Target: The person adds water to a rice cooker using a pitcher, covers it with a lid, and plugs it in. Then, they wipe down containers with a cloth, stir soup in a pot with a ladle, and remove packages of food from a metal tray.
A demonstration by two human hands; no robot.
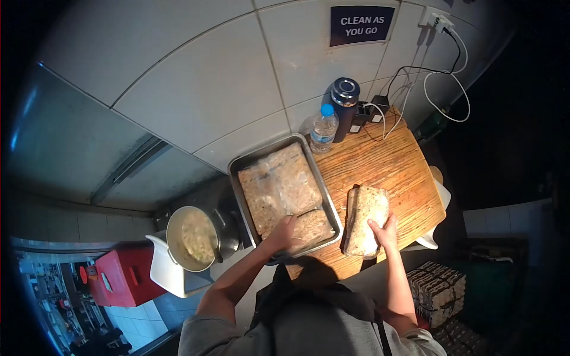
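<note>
A metal tray (235,188) holds several flat, speckled slabs wrapped in clear plastic. My left hand (285,233) reaches into its near part, on the smaller wrapped slab (313,229); its fingers are blurred, so I cannot tell whether they grip. To the right, another wrapped slab (367,221) lies on the wooden board (404,172). My right hand (386,230) is closed on the right edge of that slab, thumb on top and the other fingers mostly hidden.
Behind the board stand a water bottle (323,132), a dark flask (345,110) and chargers with cables (378,110). A pot of food (196,239) is left of the tray, near a white chair (163,267) and red box (126,277). Stacked egg trays (436,291) are at lower right.
</note>
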